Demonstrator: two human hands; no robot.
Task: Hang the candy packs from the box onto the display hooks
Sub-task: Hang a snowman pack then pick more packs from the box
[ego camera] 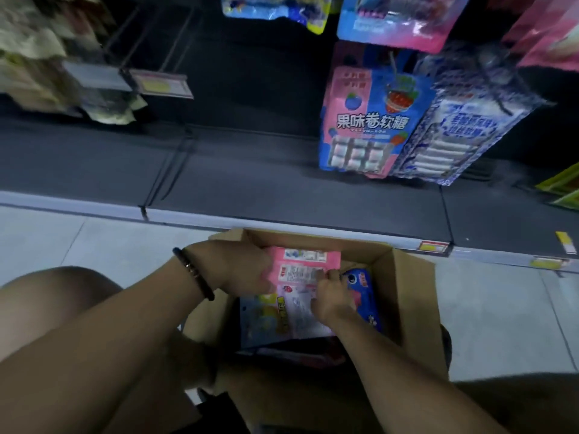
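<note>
An open cardboard box stands on the floor in front of the shelf. Inside it lies a pink candy pack, back side up, over other pink and blue packs. My left hand grips the pink pack at its left edge. My right hand pinches the same pack near its right edge. On the display above, a blue and pink candy pack hangs from a hook, with a blue and white pack beside it.
Empty hooks with price tags stick out at the upper left, next to blurred pale bags. A dark bottom shelf runs across the view. More packs hang at the top. My knee is at the left.
</note>
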